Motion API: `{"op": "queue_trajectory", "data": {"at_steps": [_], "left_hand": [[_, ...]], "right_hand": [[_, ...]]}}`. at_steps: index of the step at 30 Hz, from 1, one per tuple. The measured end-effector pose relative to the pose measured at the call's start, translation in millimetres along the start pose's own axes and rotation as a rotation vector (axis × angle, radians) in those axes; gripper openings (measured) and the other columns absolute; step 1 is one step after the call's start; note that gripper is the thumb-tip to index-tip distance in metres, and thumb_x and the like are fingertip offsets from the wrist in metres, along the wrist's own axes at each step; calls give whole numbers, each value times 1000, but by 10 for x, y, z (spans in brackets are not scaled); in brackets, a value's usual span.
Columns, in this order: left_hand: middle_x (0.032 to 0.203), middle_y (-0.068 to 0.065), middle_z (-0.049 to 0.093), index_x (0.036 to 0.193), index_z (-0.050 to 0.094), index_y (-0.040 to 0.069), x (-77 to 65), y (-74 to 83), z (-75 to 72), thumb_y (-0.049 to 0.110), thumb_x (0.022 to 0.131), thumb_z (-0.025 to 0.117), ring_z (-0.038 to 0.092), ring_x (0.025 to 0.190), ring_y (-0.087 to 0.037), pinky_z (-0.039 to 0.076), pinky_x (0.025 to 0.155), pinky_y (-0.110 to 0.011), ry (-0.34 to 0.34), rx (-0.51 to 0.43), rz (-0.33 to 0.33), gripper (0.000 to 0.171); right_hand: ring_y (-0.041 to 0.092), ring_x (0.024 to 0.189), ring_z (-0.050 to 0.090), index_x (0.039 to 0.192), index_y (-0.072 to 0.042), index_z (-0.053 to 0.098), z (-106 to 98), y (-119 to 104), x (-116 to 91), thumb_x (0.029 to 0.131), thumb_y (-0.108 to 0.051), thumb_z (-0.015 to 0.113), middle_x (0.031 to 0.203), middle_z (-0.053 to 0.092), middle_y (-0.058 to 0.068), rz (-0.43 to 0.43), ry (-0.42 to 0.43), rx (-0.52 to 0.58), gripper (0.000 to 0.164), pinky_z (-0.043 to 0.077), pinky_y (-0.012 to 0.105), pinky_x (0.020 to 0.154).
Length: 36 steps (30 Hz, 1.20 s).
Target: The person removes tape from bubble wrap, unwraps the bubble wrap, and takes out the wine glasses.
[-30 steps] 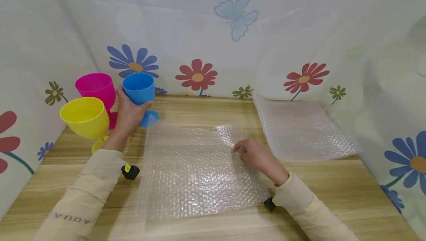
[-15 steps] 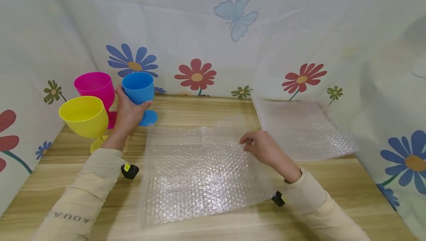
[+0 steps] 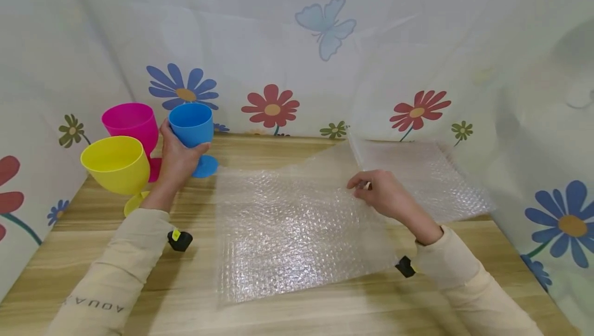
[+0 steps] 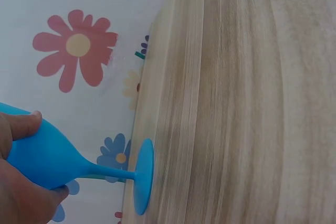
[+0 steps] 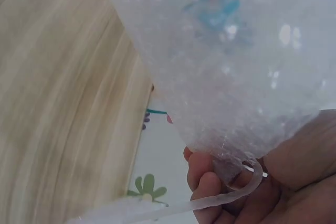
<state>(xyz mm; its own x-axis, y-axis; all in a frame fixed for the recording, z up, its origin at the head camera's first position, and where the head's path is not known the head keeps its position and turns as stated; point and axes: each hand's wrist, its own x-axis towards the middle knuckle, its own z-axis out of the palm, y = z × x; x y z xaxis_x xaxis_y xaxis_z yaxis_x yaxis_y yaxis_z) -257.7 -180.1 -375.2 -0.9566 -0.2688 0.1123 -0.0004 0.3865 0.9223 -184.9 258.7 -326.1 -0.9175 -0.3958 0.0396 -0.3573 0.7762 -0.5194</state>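
My left hand (image 3: 175,163) holds the bowl of a blue plastic goblet (image 3: 192,127), which stands upright on the table. In the left wrist view, fingers and thumb curl round the goblet's bowl (image 4: 47,148) while its stem and foot show free. Between thumb and fingers, my right hand (image 3: 390,197) pinches the far right part of a clear bubble wrap sheet (image 3: 283,228). The right wrist view has the gathered plastic (image 5: 236,87) rising from the fingertips. Most of the sheet spreads across the middle of the table.
A yellow goblet (image 3: 115,166) and a pink goblet (image 3: 132,122) stand left of my left hand. Another bubble wrap piece (image 3: 422,176) lies at the back right, partly overlapped by the first. Behind the wooden table (image 3: 181,289) hangs a flowered cloth (image 3: 232,32).
My right hand has moved right and farther back, pulling the bubble wrap rightward, away from the goblets. The left hand keeps its hold on the blue goblet.
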Motion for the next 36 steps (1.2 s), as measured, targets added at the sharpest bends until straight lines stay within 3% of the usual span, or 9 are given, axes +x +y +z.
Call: {"op": "queue_trajectory", "data": {"at_steps": [16, 22, 28, 36], "left_hand": [[166, -18, 17, 162, -5, 17, 26, -29, 46, 15, 96, 74, 16, 154, -40, 20, 121, -62, 18, -9, 27, 102], [167, -18, 17, 162, -5, 17, 16, -43, 40, 16, 96, 74, 17, 154, -40, 19, 121, -61, 18, -13, 30, 103], [167, -17, 17, 162, -5, 17, 9, -48, 21, 16, 96, 73, 16, 154, -40, 21, 121, -62, 15, -19, 26, 102], [167, -18, 16, 162, -5, 17, 12, -57, 16, 15, 96, 73, 15, 154, -40, 20, 121, -62, 17, -20, 38, 102]], "right_hand": [[20, 70, 63, 114, 2, 74, -479, 158, -111, 96, 4, 68, 102, 71, 14, -17, -33, 84, 19, 54, 27, 63], [21, 76, 66, 119, 4, 71, -618, 208, -143, 98, 4, 65, 107, 70, 15, 14, -67, 155, 22, 56, 28, 69], [21, 75, 68, 119, 6, 71, -783, 313, -161, 97, 5, 66, 104, 70, 19, 18, -42, 200, 23, 58, 28, 69], [21, 85, 66, 132, 8, 62, -1067, 448, -201, 101, 1, 63, 106, 68, 12, 128, -58, 267, 32, 59, 28, 78]]}}
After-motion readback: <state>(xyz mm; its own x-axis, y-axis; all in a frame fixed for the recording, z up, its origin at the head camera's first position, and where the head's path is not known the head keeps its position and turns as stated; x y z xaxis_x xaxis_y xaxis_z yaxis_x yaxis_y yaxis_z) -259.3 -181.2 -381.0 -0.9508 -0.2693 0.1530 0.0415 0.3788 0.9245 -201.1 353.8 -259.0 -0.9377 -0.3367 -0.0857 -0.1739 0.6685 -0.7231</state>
